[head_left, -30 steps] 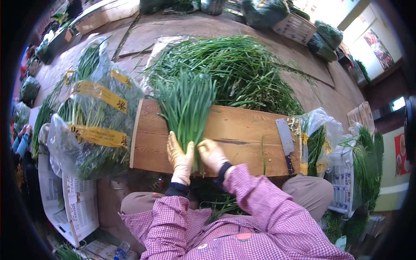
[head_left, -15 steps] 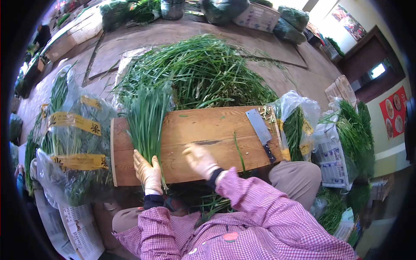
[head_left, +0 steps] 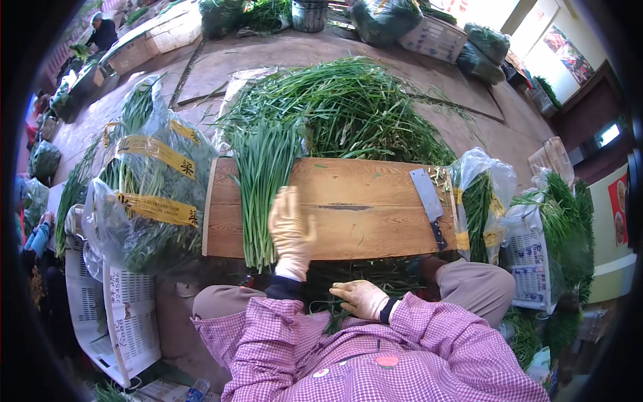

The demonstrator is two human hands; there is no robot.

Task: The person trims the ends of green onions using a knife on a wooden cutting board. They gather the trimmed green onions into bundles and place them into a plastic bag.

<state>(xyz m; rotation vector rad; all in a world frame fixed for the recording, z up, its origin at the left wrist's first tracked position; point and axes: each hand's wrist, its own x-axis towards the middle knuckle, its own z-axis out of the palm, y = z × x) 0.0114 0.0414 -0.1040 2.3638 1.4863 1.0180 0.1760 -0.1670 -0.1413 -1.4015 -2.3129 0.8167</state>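
Note:
My gloved left hand [head_left: 288, 234] stands open along the right side of a long bundle of green leafy stalks [head_left: 264, 181], fingers extended and slightly blurred. The bundle lies lengthwise across the left part of a wooden board [head_left: 362, 238], pale cut ends toward me, leaves over the far edge. My gloved right hand [head_left: 362, 298] is below the board's near edge, over dark loose leaves at my lap, its fingers loosely bent and apart. A cleaver [head_left: 426, 197] with a black handle rests at the board's right end beside small pale cut stalk bits [head_left: 440, 179].
A leaf heap [head_left: 341, 100] lies behind the board. Bagged greens [head_left: 140, 167] and a white crate [head_left: 130, 321] are left; another bag [head_left: 482, 201] and crate [head_left: 526, 261] are right. A person [head_left: 102, 37] in dark clothes is at back left, other sacks [head_left: 372, 20] along the back.
My right hand has moved off the board down toward my lap. My left hand has moved from the bundle's base up along its right side. The bundle now lies with its ends on the board.

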